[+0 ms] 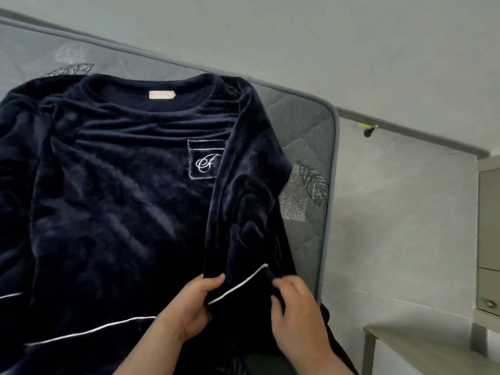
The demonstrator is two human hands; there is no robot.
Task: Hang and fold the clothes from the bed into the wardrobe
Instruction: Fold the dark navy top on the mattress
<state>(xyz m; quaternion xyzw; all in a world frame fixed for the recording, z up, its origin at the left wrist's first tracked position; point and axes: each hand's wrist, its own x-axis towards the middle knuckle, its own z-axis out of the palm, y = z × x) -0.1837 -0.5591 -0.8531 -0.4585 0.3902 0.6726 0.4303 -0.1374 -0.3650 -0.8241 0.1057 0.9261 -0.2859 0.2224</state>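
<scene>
Plush cloth on quilted matt fabric.
The velour top (121,207) is soft with a low sheen, edged in smooth white piping (89,331) at 7 o'clock. The mattress (305,125) at 2 o'clock is quilted cloth; the cabinet knob (489,303) at 4 o'clock looks like shiny metal.

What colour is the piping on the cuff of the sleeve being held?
White, against the dark navy velvet sleeve; clearest in the head view, on the cuff between both hands.

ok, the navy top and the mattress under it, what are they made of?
The navy top looks like velour or plush fleece: soft sheen shifting across folds. The mattress looks quilted woven fabric, matte grey, with stitched lines and leaf motifs.
</scene>
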